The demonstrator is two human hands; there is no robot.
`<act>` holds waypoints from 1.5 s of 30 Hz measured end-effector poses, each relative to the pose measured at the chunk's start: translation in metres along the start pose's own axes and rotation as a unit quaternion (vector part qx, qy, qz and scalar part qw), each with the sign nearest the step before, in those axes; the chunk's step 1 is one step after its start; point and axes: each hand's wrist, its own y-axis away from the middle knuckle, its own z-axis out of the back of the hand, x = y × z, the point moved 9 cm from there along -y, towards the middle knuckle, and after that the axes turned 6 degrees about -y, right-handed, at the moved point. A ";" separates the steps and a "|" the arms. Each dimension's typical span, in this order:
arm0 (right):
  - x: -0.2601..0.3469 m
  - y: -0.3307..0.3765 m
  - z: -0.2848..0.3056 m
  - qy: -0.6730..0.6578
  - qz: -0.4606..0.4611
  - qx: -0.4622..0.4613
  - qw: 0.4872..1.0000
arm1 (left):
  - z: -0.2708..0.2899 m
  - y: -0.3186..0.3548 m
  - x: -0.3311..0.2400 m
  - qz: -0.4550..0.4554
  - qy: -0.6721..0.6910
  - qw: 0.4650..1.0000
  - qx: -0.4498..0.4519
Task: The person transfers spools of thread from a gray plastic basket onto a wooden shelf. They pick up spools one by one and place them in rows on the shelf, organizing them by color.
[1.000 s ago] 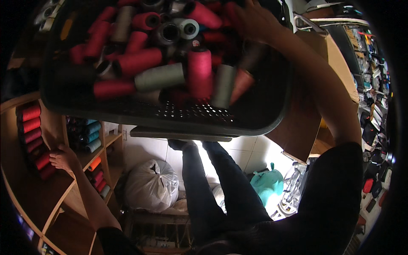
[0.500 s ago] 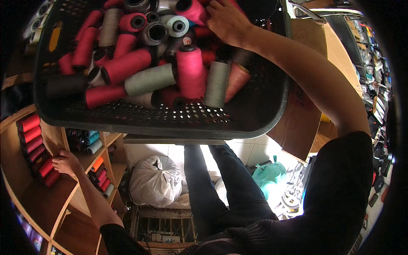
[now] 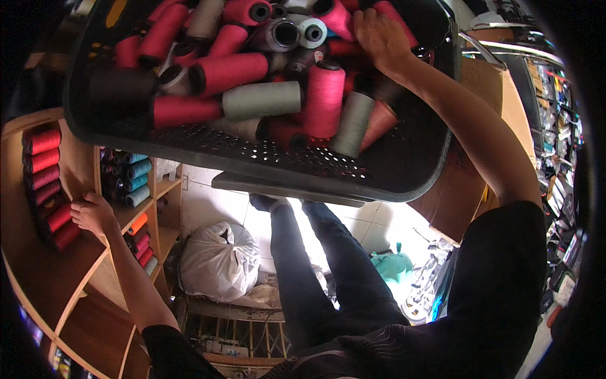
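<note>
My left hand [image 3: 93,215] is at a wooden shelf compartment, its fingers closed about the near end of a red thread spool [image 3: 60,217]. That spool lies on its side in a stack of red and dark pink spools [image 3: 44,165]. A large black perforated basket [image 3: 265,155] hangs in front of me, heaped with pink, grey and dark spools. Inside its far right part, my right hand [image 3: 382,39] has bent fingers against a pink thread spool [image 3: 336,19]; the fingertips are partly hidden. A bright pink cone [image 3: 324,100] stands upright nearer the basket's front wall.
Neighbouring wooden shelf compartments [image 3: 126,237] hold blue, orange and pink spools. Below are a white plastic bag [image 3: 221,262] and a green bag [image 3: 392,265] on the tiled floor. A cardboard box [image 3: 492,88] stands to the right of the basket.
In the picture, the basket has shifted up and right, and the shelf slightly up, as the view turned. My left hand stays at the red spools, my right hand in the basket.
</note>
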 end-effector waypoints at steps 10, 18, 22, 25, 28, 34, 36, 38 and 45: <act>-0.043 -0.021 -0.007 -0.166 -0.219 0.385 0.881 | 0.004 0.000 -0.011 0.005 0.016 1.000 0.018; -0.087 -0.051 0.055 -0.208 -0.235 0.330 0.890 | 0.012 0.003 -0.015 0.006 -0.007 1.000 0.021; -0.068 -0.053 0.061 -0.224 -0.229 0.346 0.882 | 0.011 0.000 -0.019 0.008 -0.007 1.000 0.028; -0.037 -0.090 0.102 -0.366 -0.201 0.235 0.878 | 0.013 0.005 -0.012 0.000 -0.014 1.000 0.011; 0.042 -0.110 0.133 -0.579 -0.099 0.348 0.731 | 0.014 0.001 -0.020 -0.002 -0.009 1.000 0.019; 0.133 -0.086 0.118 -0.492 0.152 0.279 0.811 | 0.025 0.001 -0.025 -0.006 0.008 1.000 -0.004; 0.129 -0.083 0.108 -0.500 0.134 0.286 0.806 | 0.022 0.001 -0.025 -0.009 0.009 1.000 -0.002; 0.106 -0.087 0.094 -0.562 0.056 0.331 0.756 | 0.020 0.004 -0.023 -0.007 0.004 1.000 0.002; 0.005 -0.049 0.075 -0.783 -0.269 0.248 0.503 | 0.026 0.003 -0.029 -0.006 -0.006 1.000 -0.003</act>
